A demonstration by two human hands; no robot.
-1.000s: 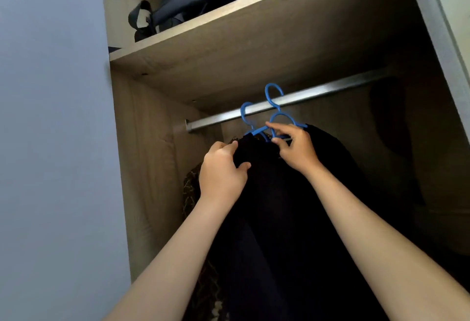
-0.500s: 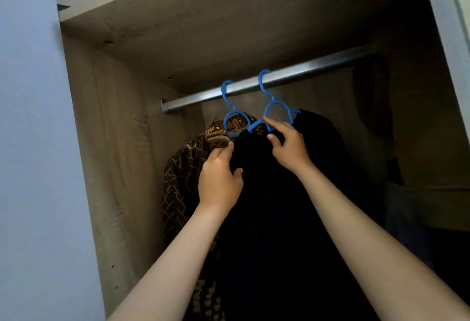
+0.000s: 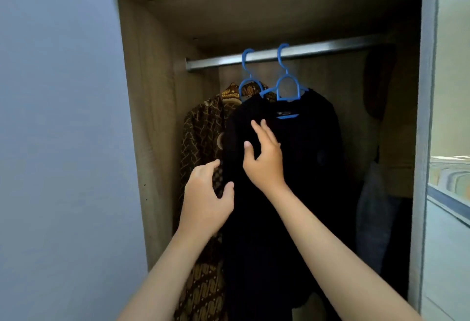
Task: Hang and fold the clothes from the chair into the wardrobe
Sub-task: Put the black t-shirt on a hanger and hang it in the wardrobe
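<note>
A: Status?
B: Black garment hangs on blue hanger on the rail, right of the patterned shirt. Left hand and right hand: fingers apart, brushing fabric, gripping nothing.
A: Remaining?
B: I can't see the chair.

Brushed metal rail; glossy blue plastic hangers; matt black cloth garment; wood-grain wardrobe.

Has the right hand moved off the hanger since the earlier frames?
Yes. The right hand has dropped from the blue hanger under the rail onto the black garment.
</note>
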